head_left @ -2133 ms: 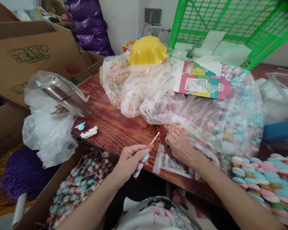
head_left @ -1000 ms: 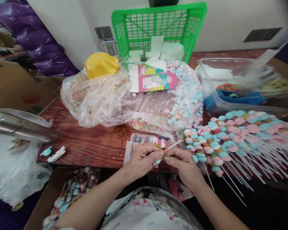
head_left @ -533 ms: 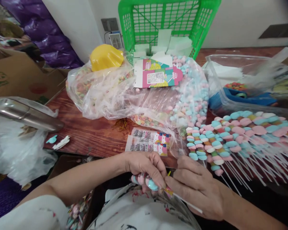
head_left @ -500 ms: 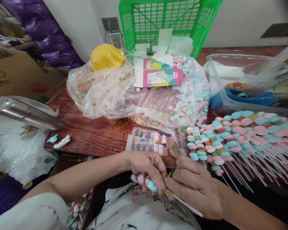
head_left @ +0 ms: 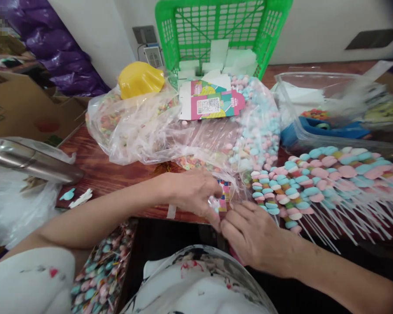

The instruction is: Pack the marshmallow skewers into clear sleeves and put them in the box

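Note:
My left hand reaches over the front of the table, thumb and fingers closed around a crinkled bit of clear plastic wrapper. Beneath that hand lie flat printed wrappers, mostly covered by it. Right beside its thumb, my right hand has its fingers curled in. What it grips is hidden; only a sliver of pink shows under it. Marshmallow skewers in pink, blue and white lie in a pile to the right, white sticks pointing toward me.
Behind my hands lie a large clear bag of marshmallows, a bag of gummy rings and a printed card box. A green basket stands behind, a clear bin at right, a steel flask at left. Below is a box of wrapped skewers.
The wrapped marshmallow skewer held at my lap is out of sight. My left hand has moved up onto the printed wrappers; my right hand has shifted slightly up and left.

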Tool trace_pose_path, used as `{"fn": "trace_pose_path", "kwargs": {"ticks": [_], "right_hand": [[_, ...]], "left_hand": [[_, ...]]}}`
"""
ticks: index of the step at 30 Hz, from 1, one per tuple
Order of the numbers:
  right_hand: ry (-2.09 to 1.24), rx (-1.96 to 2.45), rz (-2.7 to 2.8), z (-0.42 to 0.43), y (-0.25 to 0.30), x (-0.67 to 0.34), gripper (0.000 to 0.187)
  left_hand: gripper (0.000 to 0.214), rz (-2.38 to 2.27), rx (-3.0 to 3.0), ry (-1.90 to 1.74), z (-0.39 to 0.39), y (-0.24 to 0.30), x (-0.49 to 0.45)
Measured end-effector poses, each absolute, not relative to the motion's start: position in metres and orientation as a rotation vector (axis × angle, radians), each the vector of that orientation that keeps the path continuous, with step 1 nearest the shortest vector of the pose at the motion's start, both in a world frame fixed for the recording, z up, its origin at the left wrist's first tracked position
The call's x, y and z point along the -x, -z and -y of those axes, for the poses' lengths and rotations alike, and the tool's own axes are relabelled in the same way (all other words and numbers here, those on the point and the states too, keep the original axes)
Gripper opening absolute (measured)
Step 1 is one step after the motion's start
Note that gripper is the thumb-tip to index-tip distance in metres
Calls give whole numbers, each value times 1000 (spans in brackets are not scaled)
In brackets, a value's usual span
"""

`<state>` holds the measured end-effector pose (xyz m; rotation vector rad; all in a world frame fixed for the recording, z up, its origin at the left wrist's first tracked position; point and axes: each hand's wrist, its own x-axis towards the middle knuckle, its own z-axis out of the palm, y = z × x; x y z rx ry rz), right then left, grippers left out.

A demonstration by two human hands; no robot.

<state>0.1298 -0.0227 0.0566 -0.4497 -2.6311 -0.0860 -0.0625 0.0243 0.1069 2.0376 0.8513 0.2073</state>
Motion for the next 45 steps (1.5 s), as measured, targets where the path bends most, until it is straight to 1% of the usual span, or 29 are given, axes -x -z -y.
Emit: {"fn": "trace_pose_path", "kwargs": {"ticks": [2, 3, 4, 5, 7, 9, 11, 13, 15, 17, 19, 20, 21, 23, 24, 25, 26, 27, 30, 31, 32, 33, 36, 39, 43, 44, 45], "right_hand": [[47, 641, 2493, 4, -54, -132, 24], [-33, 731, 2369, -6, -54, -134, 23], [-166, 824, 2245, -14, -55, -136, 23], [-309, 911, 2093, -20, -56, -137, 22], [-612, 1043, 1786, -22, -59, -137, 23], [-903, 1069, 1547, -12, -61, -134, 22], [-1151, 1001, 1458, 5, -63, -128, 22], [-1249, 899, 1503, 22, -65, -124, 22], [-1168, 805, 1689, 32, -68, -122, 21], [-1015, 744, 1912, 33, -67, -121, 20], [-888, 727, 2044, 27, -62, -120, 19], [-833, 743, 2054, 23, -58, -120, 19], [-786, 775, 2037, 19, -54, -120, 19], [-724, 839, 1954, 12, -50, -118, 18], [-723, 866, 1896, 9, -50, -117, 19], [-749, 878, 1844, 8, -51, -115, 20], [-802, 877, 1798, 8, -53, -113, 20], [-871, 864, 1761, 9, -55, -110, 20], [-1063, 811, 1720, 16, -54, -101, 19], [-1085, 794, 1728, 18, -51, -98, 18], [-1070, 769, 1749, 21, -48, -95, 17], [-1017, 728, 1790, 23, -43, -92, 16], [-707, 504, 1956, 24, -30, -82, 15], [-440, 380, 2076, 22, -21, -70, 17], [-392, 362, 2166, 20, -16, -57, 19], [-400, 359, 2171, 20, -16, -55, 19], [-413, 365, 2163, 19, -15, -53, 19]], "left_hand": [[7, -1023, -2364, -533, -12, -122, 55], [11, -1029, -2515, -581, -4, -124, 52], [21, -1003, -2669, -586, 5, -122, 48], [27, -937, -2812, -574, 13, -115, 46], [32, -831, -2980, -657, 19, -91, 45], [34, -859, -2919, -782, 12, -65, 47], [37, -862, -2756, -841, -1, -48, 49], [35, -802, -2590, -879, -14, -45, 50], [33, -742, -2395, -941, -22, -53, 51], [32, -691, -2198, -945, -21, -64, 52], [33, -666, -2161, -901, -13, -72, 54], [38, -674, -2218, -891, -7, -74, 55], [49, -714, -2301, -919, -1, -73, 56], [83, -864, -2377, -1059, 11, -65, 59], [94, -938, -2319, -1116, 16, -59, 60], [97, -982, -2204, -1127, 20, -53, 61], [91, -992, -2073, -1094, 23, -48, 64], [81, -979, -1946, -1027, 26, -45, 67], [35, -942, -1578, -888, 31, -42, 83], [24, -924, -1419, -878, 32, -42, 90], [20, -891, -1240, -871, 34, -43, 96], [19, -845, -1066, -867, 36, -44, 103], [29, -758, -765, -878, 41, -47, 113], [35, -766, -613, -1064, 44, -51, 114], [42, -722, -611, -1232, 49, -55, 114], [41, -756, -671, -1257, 51, -55, 114], [34, -816, -732, -1286, 53, -53, 114]]}}
